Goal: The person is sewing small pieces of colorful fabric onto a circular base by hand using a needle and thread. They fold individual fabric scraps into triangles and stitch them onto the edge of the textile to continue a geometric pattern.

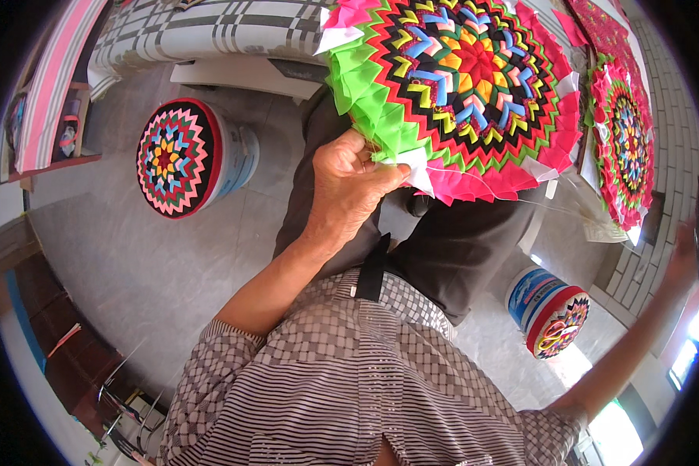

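Observation:
A round, layered patchwork piece of folded fabric points (475, 73) lies over my knees, with red, yellow, blue and black rings and an outer edge of green, pink and white. My left hand (349, 180) pinches a white folded piece at its lower left edge between thumb and fingers. From that edge a thin pale thread runs right across the pink points. My right hand (684, 250) is raised far out at the right rim, dark and partly cut off; its fingers and any needle cannot be made out.
A bucket stool with a patchwork top (172, 157) stands at the left. Another bucket stool (547, 311), lower right, bears yellow-handled scissors (552, 335). A second round patchwork piece (626, 145) lies at the right on red patterned cloth. A checked cloth (221, 35) covers furniture ahead.

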